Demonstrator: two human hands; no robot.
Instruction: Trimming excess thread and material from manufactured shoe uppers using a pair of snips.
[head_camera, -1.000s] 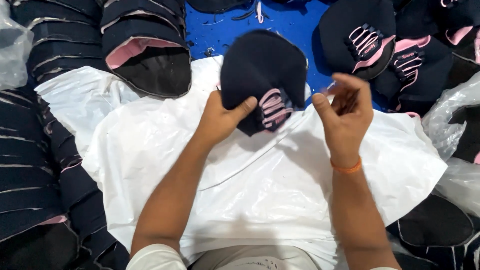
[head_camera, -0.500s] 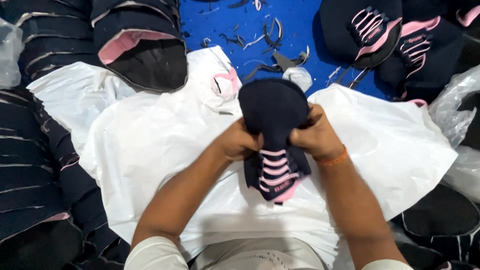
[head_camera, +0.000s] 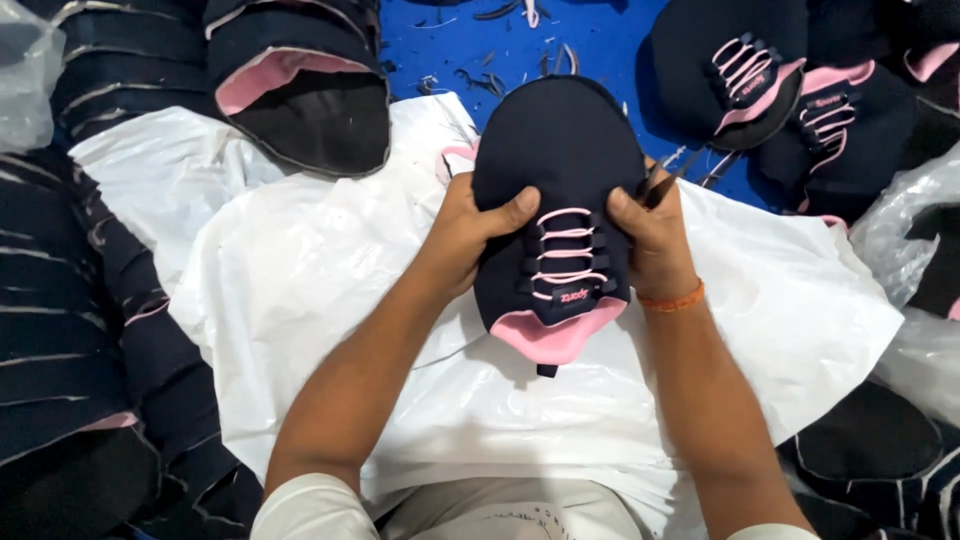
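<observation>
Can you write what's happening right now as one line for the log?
left hand: grips shoe upper | right hand: grips shoe upper, small snips in fingers | under: white plastic sheet

I see a big white plastic sheet (head_camera: 330, 300) spread over a blue floor (head_camera: 600, 40). Stacks of dark navy shoe tops with pink lining (head_camera: 300, 90) lie around it. Clear plastic bags (head_camera: 25, 80) sit nearby.

I sit in a footwear workshop: stacks of navy shoe uppers (head_camera: 90, 300) surround me, thread clippings (head_camera: 500, 75) litter the blue floor (head_camera: 440, 50), white plastic sheet (head_camera: 330, 300) covers my lap.
</observation>
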